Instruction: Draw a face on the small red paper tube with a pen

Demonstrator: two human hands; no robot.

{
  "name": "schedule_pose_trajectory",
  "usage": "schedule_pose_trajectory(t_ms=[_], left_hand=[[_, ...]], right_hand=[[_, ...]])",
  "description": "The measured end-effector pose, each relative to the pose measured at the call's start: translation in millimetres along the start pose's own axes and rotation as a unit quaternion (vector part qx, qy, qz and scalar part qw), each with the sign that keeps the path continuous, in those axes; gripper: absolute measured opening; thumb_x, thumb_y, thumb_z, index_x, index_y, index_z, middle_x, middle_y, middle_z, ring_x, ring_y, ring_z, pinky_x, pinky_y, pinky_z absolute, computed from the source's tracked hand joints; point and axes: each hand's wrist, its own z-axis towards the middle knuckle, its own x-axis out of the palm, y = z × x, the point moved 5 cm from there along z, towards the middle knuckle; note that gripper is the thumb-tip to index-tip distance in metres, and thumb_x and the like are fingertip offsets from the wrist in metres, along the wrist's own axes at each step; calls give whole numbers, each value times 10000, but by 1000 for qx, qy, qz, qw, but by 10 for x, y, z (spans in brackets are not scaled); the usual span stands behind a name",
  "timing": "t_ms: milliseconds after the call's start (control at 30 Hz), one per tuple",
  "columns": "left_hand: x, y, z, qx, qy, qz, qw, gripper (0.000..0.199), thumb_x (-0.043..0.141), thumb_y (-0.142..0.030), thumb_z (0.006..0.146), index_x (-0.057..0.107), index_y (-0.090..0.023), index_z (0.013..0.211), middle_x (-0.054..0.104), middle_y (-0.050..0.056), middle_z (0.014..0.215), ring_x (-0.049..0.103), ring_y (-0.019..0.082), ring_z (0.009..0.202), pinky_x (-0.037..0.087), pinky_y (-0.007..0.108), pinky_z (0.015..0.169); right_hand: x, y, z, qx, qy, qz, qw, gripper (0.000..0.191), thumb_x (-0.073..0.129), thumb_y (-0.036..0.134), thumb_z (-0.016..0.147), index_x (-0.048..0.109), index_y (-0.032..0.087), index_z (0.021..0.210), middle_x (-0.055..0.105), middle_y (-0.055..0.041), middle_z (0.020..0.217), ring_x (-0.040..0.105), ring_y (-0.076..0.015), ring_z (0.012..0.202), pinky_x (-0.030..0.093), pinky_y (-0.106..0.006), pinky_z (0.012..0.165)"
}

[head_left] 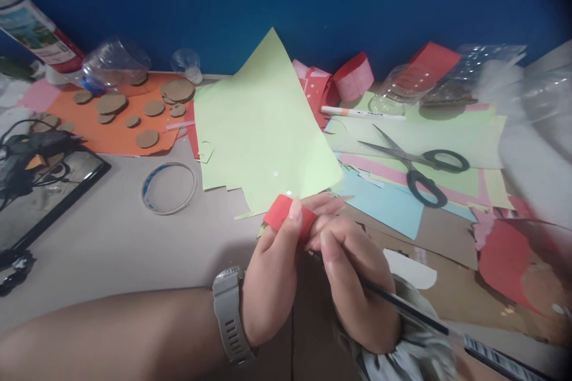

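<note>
My left hand [274, 268], a grey watch on its wrist, pinches a small folded piece of red paper [277, 212] between thumb and fingers. My right hand [357, 274] is closed around a slim black pen [404, 308] with a barcode on its barrel. The pen slants from the fingers to the lower right, and its tip end is mostly hidden by the hand. Both hands touch or nearly touch, just in front of a large light green paper sheet [263, 125] with a cut lower edge. Small green paper scraps [205, 152] lie on it.
Black-handled scissors [415, 161] lie open on stacked coloured papers [447, 131] at right, near a white marker [361, 113]. A tape roll [168, 189] and cardboard discs [154, 108] on orange paper [98, 137] sit left. A tablet-like device [58, 199] lies far left. A blue wall [286, 0] stands behind.
</note>
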Motion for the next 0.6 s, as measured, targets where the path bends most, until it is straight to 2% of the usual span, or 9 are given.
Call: schedule_pose_trajectory(t_ms=[200, 367, 500, 600], left_hand=[[9, -2, 2, 12, 6, -2, 1000, 409, 608, -513, 1255, 961, -315, 1194, 975, 22, 1426, 796, 285, 1563, 538, 379, 1408], [-5, 14, 7, 2, -4, 4, 1000, 409, 599, -519, 1256, 964, -346, 1193, 975, 3, 1432, 808, 262, 1550, 568, 369, 1381], [11, -5, 7, 18, 11, -3, 1000, 408, 591, -470, 1259, 953, -309, 1161, 979, 24, 1420, 817, 284, 1529, 550, 397, 1404], [2, 1, 7, 11, 4, 6, 1000, 406, 594, -493, 1258, 952, -315, 1186, 973, 20, 1451, 818, 287, 1536, 563, 416, 1404]], right_hand=[[-16, -47, -28, 25, -29, 19, 999, 304, 603, 186, 1237, 628, 289, 952, 601, 44, 748, 574, -178, 619, 514, -316, 631], [-6, -9, -4, 21, -13, -2, 1000, 320, 655, 170, 1171, 617, 292, 878, 622, 34, 726, 594, -208, 624, 508, -344, 617], [-21, -23, -16, 24, -30, 11, 999, 309, 609, 183, 1218, 621, 299, 932, 609, 44, 735, 584, -195, 618, 519, -330, 616], [-3, -7, -2, 7, -12, -11, 1000, 315, 617, 202, 1211, 566, 293, 914, 612, 49, 740, 586, -187, 628, 512, -322, 619]])
